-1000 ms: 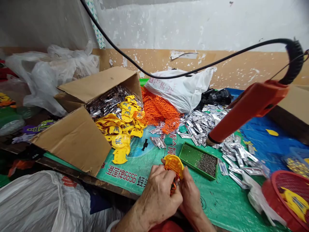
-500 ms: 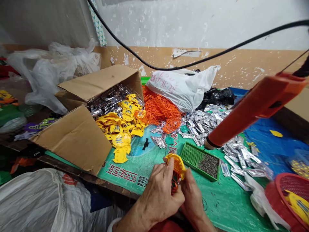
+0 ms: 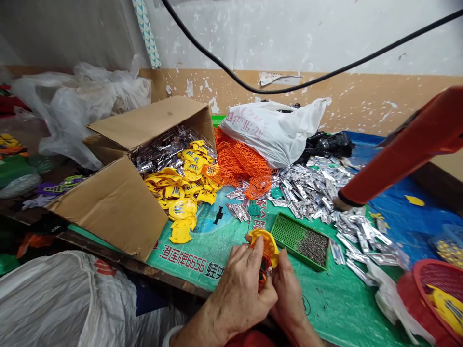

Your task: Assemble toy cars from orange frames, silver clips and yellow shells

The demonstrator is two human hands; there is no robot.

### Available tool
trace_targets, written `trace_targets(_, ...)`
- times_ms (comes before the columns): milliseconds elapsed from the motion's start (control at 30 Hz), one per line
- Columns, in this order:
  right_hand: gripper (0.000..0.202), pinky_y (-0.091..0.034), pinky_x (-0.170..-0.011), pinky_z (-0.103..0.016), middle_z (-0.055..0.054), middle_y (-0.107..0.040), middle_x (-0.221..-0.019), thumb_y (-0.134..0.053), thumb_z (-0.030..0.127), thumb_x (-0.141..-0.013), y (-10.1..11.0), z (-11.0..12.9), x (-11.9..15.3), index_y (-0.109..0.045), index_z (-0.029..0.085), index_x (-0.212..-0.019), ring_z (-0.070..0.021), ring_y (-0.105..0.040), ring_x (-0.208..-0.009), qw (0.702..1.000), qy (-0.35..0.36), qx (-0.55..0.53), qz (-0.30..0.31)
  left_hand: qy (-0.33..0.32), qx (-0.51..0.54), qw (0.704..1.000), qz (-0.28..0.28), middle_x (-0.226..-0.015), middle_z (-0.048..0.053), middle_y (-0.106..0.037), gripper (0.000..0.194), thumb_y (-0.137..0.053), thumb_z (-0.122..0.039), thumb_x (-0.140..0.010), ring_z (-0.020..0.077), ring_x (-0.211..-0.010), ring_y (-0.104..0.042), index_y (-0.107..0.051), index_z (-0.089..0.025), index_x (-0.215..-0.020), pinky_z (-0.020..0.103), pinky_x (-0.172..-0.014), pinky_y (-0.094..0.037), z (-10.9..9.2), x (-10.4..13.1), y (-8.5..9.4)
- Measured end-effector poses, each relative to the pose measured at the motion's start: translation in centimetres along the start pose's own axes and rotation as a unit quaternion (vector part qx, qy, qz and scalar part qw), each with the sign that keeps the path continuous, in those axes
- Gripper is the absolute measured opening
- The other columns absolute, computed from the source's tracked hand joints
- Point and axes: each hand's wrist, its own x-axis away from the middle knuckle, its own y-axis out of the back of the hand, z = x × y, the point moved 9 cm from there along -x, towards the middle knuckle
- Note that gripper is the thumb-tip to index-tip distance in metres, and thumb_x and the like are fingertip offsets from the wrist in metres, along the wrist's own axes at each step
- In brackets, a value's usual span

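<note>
A curved yellow plastic part [image 3: 266, 243] is gripped between both hands close to the front edge of the table. My left hand [image 3: 240, 282] is closed around its left side, with the index finger lying along the yellow rim. On the other side my right hand [image 3: 288, 286] is closed on the part, thumb against its edge. Orange and dark bits show inside the part, partly hidden by the fingers. Just beyond the hands lies a green tray [image 3: 282, 230] with small dark screws [image 3: 314, 246]. A red electric screwdriver [image 3: 394, 154] hangs tilted to the right.
An open cardboard box [image 3: 119, 207] spills yellow parts [image 3: 183, 209] and silvery pieces leftward of the hands. Orange netting [image 3: 240, 159] lies under a white plastic bag [image 3: 277, 130]. Loose silver pieces [image 3: 307, 185] cover the back right. A red basket [image 3: 415, 289] stands at right; a black cable [image 3: 231, 74] hangs overhead.
The hanging red screwdriver has swung to the right and its tip is farther from the green tray. The black cable has shifted with it. Both hands stay almost still on the yellow part.
</note>
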Motion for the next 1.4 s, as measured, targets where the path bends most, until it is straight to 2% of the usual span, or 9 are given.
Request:
trace_targets(467, 0.049, -0.040, -0.104, -0.045, -0.008, -0.070, -0.113, -0.053, 0.060, -0.080, 0.1, 0.1, 0.1, -0.069, 0.022, -0.107, -0.0267, -0.060, -0.113, 1.000, 0.007, 0.021, -0.004, 0.004, 0.006, 1.000, 0.015, -0.108, 0.018, -0.063, 0.065, -0.050, -0.009, -0.072, 0.0293, -0.096, -0.056, -0.036, -0.006, -0.135, 0.049, -0.085, -0.048, 0.1, 0.0, -0.4)
trace_targets(633, 0.052, -0.044, -0.100, -0.041, -0.006, -0.070, -0.111, -0.052, 0.060, -0.081, 0.4, 1.2, 0.3, -0.067, 0.021, -0.112, -0.0258, -0.061, -0.109, 0.989, 0.040, 0.142, -0.018, 0.018, 0.016, 0.999, 0.034, -0.102, 0.015, -0.064, 0.062, -0.049, -0.011, -0.075, 0.0278, -0.093, -0.055, -0.038, -0.007, -0.135, 0.048, -0.084, -0.046, 0.3, -0.1, -0.4)
trace_targets(733, 0.050, -0.038, -0.106, -0.038, -0.004, -0.066, -0.119, -0.054, 0.058, -0.081, -0.3, 2.4, 0.5, -0.065, 0.023, -0.115, -0.0245, -0.056, -0.116, 0.967, 0.064, 0.246, -0.015, 0.027, 0.009, 0.999, 0.031, -0.092, 0.011, -0.065, 0.056, -0.051, -0.014, -0.076, 0.0263, -0.089, -0.054, -0.044, -0.009, -0.131, 0.049, -0.085, -0.043, 0.3, -0.5, 0.3)
trace_targets(867, 0.047, -0.023, -0.114, -0.034, 0.000, -0.058, -0.129, -0.049, 0.055, -0.086, -1.8, 4.1, 0.8, -0.060, 0.028, -0.122, -0.0205, -0.044, -0.128, 0.943, 0.103, 0.316, 0.003, 0.035, 0.011, 0.999, -0.015, -0.078, 0.006, -0.064, 0.039, -0.055, -0.019, -0.080, 0.0234, -0.080, -0.054, -0.055, -0.012, -0.119, 0.043, -0.078, -0.043, 0.6, -0.9, 1.7)
trace_targets(1067, 0.038, -0.031, -0.108, -0.039, -0.001, -0.060, -0.121, -0.044, 0.050, -0.090, -4.4, 5.6, 1.1, -0.061, 0.033, -0.120, -0.0221, -0.050, -0.110, 0.899, 0.127, 0.416, 0.059, 0.030, 0.044, 0.996, -0.069, -0.072, 0.005, -0.062, 0.014, -0.049, -0.016, -0.086, 0.0187, -0.071, -0.054, -0.062, -0.015, -0.092, 0.030, -0.064, -0.044, 1.0, -0.9, 2.9)
trace_targets(1167, 0.033, -0.028, -0.110, -0.042, -0.001, -0.060, -0.121, -0.047, 0.045, -0.090, -4.8, 6.2, 1.0, -0.063, 0.034, -0.117, -0.0232, -0.048, -0.114, 0.893, 0.126, 0.427, 0.068, 0.028, 0.057, 0.995, -0.078, -0.066, 0.003, -0.059, 0.020, -0.045, -0.015, -0.087, 0.0173, -0.068, -0.053, -0.059, -0.018, -0.073, 0.028, -0.061, -0.043, 1.2, -0.9, 3.5)
trace_targets(1233, 0.032, -0.027, -0.111, -0.043, -0.001, -0.061, -0.123, -0.053, 0.042, -0.088, -4.9, 6.4, 0.7, -0.065, 0.033, -0.115, -0.0238, -0.047, -0.118, 0.894, 0.132, 0.422, 0.080, 0.053, 0.086, 0.993, -0.064, -0.065, 0.003, -0.058, 0.024, -0.044, -0.019, -0.087, 0.0168, -0.068, -0.052, -0.057, -0.018, -0.067, 0.028, -0.062, -0.043, 1.9, -0.9, 3.6)
trace_targets(1300, 0.032, -0.030, -0.109, -0.044, -0.002, -0.063, -0.121, -0.061, 0.039, -0.082, -4.6, 6.4, 0.2, -0.067, 0.030, -0.112, -0.0242, -0.050, -0.117, 0.898, 0.135, 0.410, 0.085, 0.119, 0.154, 0.980, -0.028, -0.069, 0.003, -0.059, 0.025, -0.045, -0.024, -0.087, 0.0166, -0.070, -0.053, -0.060, -0.017, -0.068, 0.028, -0.065, -0.044, 3.4, -0.8, 3.2)
trace_targets(1400, 0.038, -0.046, -0.092, -0.041, -0.004, -0.070, -0.109, -0.072, 0.035, -0.073, -3.5, 5.9, -0.8, -0.068, 0.025, -0.109, -0.0222, -0.061, -0.100, 0.932, 0.095, 0.343, 0.069, 0.232, 0.343, 0.909, 0.044, -0.080, 0.002, -0.065, 0.025, -0.048, -0.031, -0.088, 0.0171, -0.076, -0.056, -0.068, -0.016, -0.090, 0.027, -0.069, -0.045, 5.4, 0.2, 1.4)
